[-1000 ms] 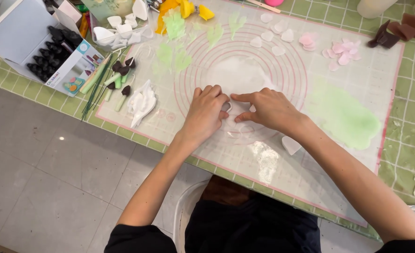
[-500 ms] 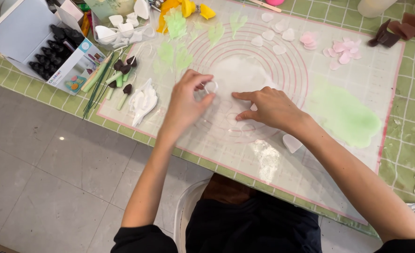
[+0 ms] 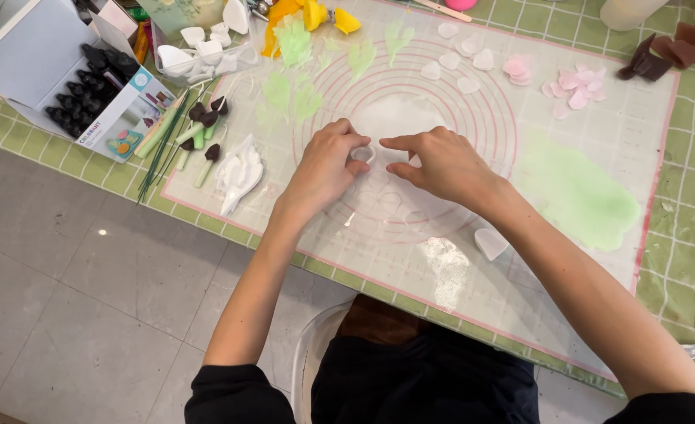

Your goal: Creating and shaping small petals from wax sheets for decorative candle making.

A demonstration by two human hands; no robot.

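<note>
Pressing a small cutter [image 3: 361, 154] into a thin sheet of white paste [image 3: 398, 118], both hands meet at the middle of the translucent mat [image 3: 598, 102] with its pink ring guides. Left hand [image 3: 325, 166] is curled, thumb and fingers pinched round the cutter's rim. Right hand [image 3: 440, 163] is half closed, forefinger stretched toward the cutter's edge, holding nothing I can make out; it seems to steady the paste.

Judgement on doing it well: push straight down with even pressure, keep the sheet pinned flat so it does not drag, and place each cut close beside the faint outlines already showing just below the hands, so little paste is wasted. Lift cleanly, no twisting.

Surface: the mat lies on a desk [image 3: 693, 235] covered in green checked cloth. White petal shapes [image 3: 465, 63] and pink petals [image 3: 571, 82] sit at the far side, green leaf cut-outs [image 3: 292, 47] to the far left, a green smear of rolled paste [image 3: 575, 192] to the right, one loose white petal [image 3: 490, 242] near the right forearm. Wires and dark-tipped stems [image 3: 198, 129] lie by the mat's left edge, beside an open box of small dark bottles [image 3: 80, 86].

Room: grey tiled floor [image 3: 72, 314] below; the person sits at the desk edge.
</note>
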